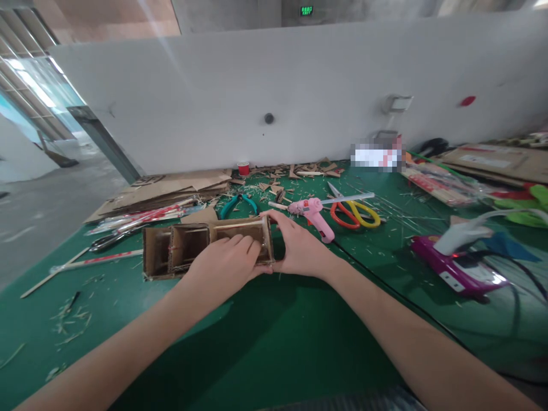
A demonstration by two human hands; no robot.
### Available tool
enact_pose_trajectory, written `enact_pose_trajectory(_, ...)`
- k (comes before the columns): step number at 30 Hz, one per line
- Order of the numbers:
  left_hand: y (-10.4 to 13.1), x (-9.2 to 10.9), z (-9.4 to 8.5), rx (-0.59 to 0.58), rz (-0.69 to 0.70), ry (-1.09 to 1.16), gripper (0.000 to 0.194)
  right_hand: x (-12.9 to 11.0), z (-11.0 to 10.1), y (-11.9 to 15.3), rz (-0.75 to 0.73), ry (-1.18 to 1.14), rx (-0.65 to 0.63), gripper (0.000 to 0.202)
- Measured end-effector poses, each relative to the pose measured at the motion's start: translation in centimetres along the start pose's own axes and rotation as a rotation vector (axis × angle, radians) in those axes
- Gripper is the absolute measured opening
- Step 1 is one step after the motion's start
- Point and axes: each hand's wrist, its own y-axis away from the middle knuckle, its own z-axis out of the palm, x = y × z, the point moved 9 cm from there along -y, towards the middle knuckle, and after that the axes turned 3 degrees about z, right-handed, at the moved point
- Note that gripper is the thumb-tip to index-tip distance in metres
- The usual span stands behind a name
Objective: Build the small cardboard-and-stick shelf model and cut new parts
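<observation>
A cardboard box (pixel 170 249) with three open compartments is held above the green table. Its right compartment has a thin wooden stick (pixel 237 225) along the far edge. My left hand (pixel 226 257) reaches over the near wall with its fingers curled into that right compartment; the fingertips are hidden. My right hand (pixel 295 245) grips the box's right end, thumb near the lower corner and fingers at the far corner. Just beyond the hands lie a pink glue gun (pixel 314 216) with a clear glue stick, orange-and-yellow scissors (pixel 354 214) and teal-handled pliers (pixel 238 204).
Flat cardboard sheets (pixel 171 188), wrapped sticks (pixel 149 216) and a red cup (pixel 243 168) lie toward the back left. Cardboard scraps (pixel 295 171) litter the table's rear. A purple power strip (pixel 458 271) with cables sits at right. A white panel (pixel 214 97) stands behind.
</observation>
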Motion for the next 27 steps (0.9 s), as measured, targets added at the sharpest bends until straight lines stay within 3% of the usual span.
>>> enact_pose_trajectory(14,0.1,-0.2,-0.2,-0.009,-0.048,0.008,0.042,0.2,0.1,0.0,0.036,-0.006,-0.021,0.088)
enact_pose_trajectory(18,0.7,-0.7,-0.8,0.013,-0.108,0.057,0.057,0.0,0.0,0.1,0.040,-0.016,0.001,0.086)
enact_pose_trajectory(22,1.3,-1.0,-1.2,0.004,-0.077,0.056,0.035,-0.1,0.0,0.2,0.026,0.007,0.013,0.086)
enact_pose_trajectory(24,1.0,-1.3,-1.3,-0.012,-0.034,0.092,0.033,-0.2,0.0,0.2,0.014,0.019,0.015,0.086)
enact_pose_trajectory(27,0.0,-3.0,-1.2,-0.051,-0.117,0.314,0.026,-0.2,0.0,0.1,0.008,0.033,0.018,0.087)
